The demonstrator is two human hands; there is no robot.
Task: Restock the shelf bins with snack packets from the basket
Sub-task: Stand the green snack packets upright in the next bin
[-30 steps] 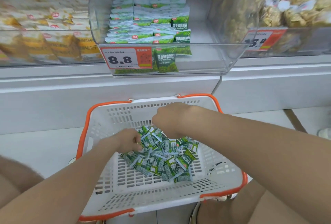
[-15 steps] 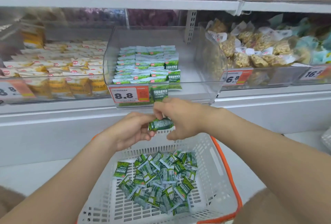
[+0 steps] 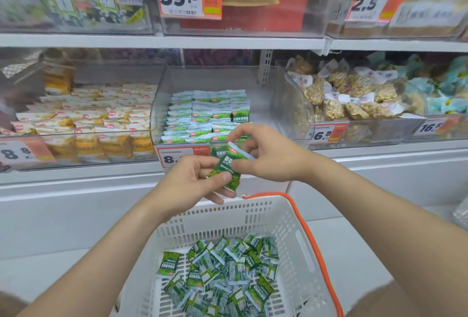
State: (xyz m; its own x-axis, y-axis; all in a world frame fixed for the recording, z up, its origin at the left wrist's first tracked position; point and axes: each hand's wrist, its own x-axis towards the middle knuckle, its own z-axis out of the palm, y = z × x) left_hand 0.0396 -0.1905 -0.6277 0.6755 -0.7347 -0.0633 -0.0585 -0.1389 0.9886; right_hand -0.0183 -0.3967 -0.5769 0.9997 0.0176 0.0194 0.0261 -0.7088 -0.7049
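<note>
Head cam is showing the left hand [image 3: 192,182] and right hand [image 3: 271,157] pinching one green snack packet [image 3: 223,164] with their fingers above the far rim of the basket [image 3: 263,199], by the bin [image 3: 266,114] front edge, and it's looking light and slippery, so I'm guessing the sealed ends grip best.

The left hand [image 3: 192,180] covers the right part of the price tag [image 3: 173,157] behind it, its thumb hides part of the held packet [image 3: 222,164], and the basket [image 3: 286,218] runs off the bottom edge.
</note>
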